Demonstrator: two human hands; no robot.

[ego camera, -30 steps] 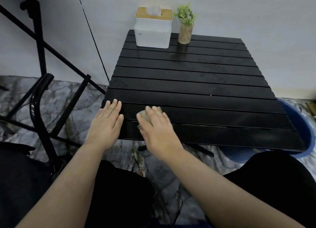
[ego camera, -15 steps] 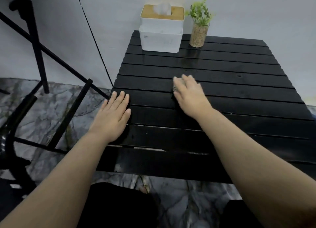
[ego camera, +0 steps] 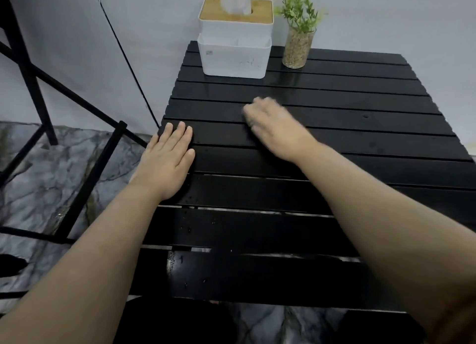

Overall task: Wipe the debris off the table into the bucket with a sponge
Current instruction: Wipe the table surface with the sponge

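The black slatted table (ego camera: 347,142) fills the middle of the view, with small water drops on its near slats. My right hand (ego camera: 277,128) lies blurred on the table's middle, palm down, pressing on the sponge, which is hidden under the fingers. My left hand (ego camera: 166,160) rests flat with fingers together on the table's left edge and holds nothing. The bucket is out of view. I can make out no debris on the dark slats.
A white tissue box with a wooden lid (ego camera: 235,35) stands at the table's far left. A small green plant in a glass jar (ego camera: 298,31) stands right of it. Black metal stand legs (ego camera: 85,104) cross the marble floor at left.
My right hand has slid the sponge from the near left edge up to the table's middle. My left hand stayed on the left edge. The bucket at right dropped out of view.
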